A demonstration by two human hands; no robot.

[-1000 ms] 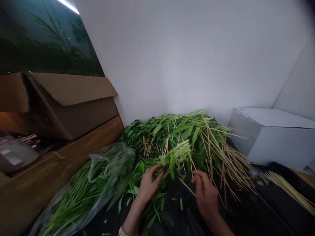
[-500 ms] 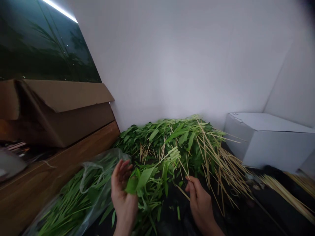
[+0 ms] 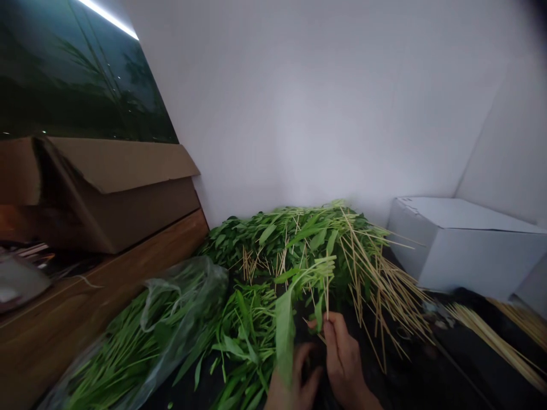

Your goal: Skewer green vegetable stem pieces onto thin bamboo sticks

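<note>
My right hand (image 3: 344,361) pinches the lower end of a thin bamboo skewer (image 3: 327,296), held upright. Several pale green cut stems are threaded on its top, and their leafy shoot (image 3: 314,273) hangs over to the left. Behind the long drooping leaf (image 3: 284,330) is my left hand (image 3: 299,381), slightly blurred, with curled fingers apart and nothing visible between them. Loose leafy green stems (image 3: 243,336) lie left of my hands. Beyond them rises a big heap of skewered greens (image 3: 273,228), its bare skewers (image 3: 384,285) fanning out to the right.
At left, a clear plastic bag (image 3: 205,279) holds more greens, beside a wooden ledge (image 3: 179,239) bearing an open cardboard box (image 3: 141,199). A white box (image 3: 465,245) stands at right, near a bundle of loose skewers (image 3: 496,336). A pale wall (image 3: 299,114) closes the back.
My left hand has moved right and down from the loose greens to near my right hand. The skewer has turned more upright, and its leaves have swung down.
</note>
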